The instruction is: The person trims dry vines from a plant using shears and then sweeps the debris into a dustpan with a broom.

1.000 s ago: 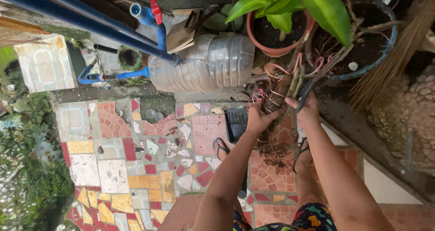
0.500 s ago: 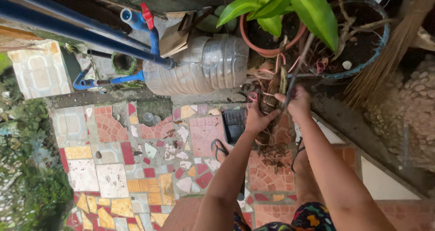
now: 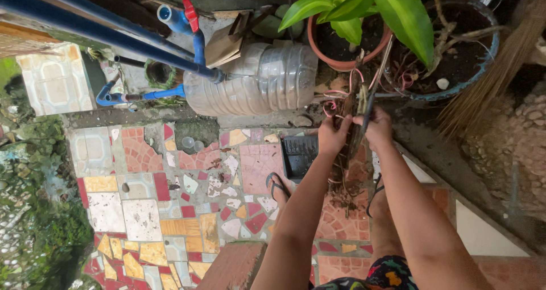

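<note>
Head view, looking down: nearest were the patterned shorts (image 3: 392, 276) and both bare forearms reaching fwd over a mosaic-tiled floor (image 3: 142, 210), w/ a sandalled foot (image 3: 277, 186) on the tiles and a scatter of soil and root bits (image 3: 347, 196) just under the arms. Left hand (image 3: 333, 135) had its grip pressed together around a bundle of dry roots and stems (image 3: 351, 111), held upright above the floor; pink wire (image 3: 331, 109) was looped about the bundle. Right hand (image 3: 376, 128), just beside the left, had its grip closed on a thin dark tool (image 3: 376, 77) that ran up along the bundle; can't tell what kind. A black square pot (image 3: 300, 155) lay on the tiles by the left wrist. Farther off: a clear plastic jug (image 3: 256, 79) on its side, blue pipes (image 3: 114, 37) w/ a red valve (image 3: 191, 14), a terracotta pot (image 3: 347, 62) w/ a green leafy plant (image 3: 398, 11), a blue-rimmed pot (image 3: 455, 68) and a broom (image 3: 500, 57) at right.
</note>
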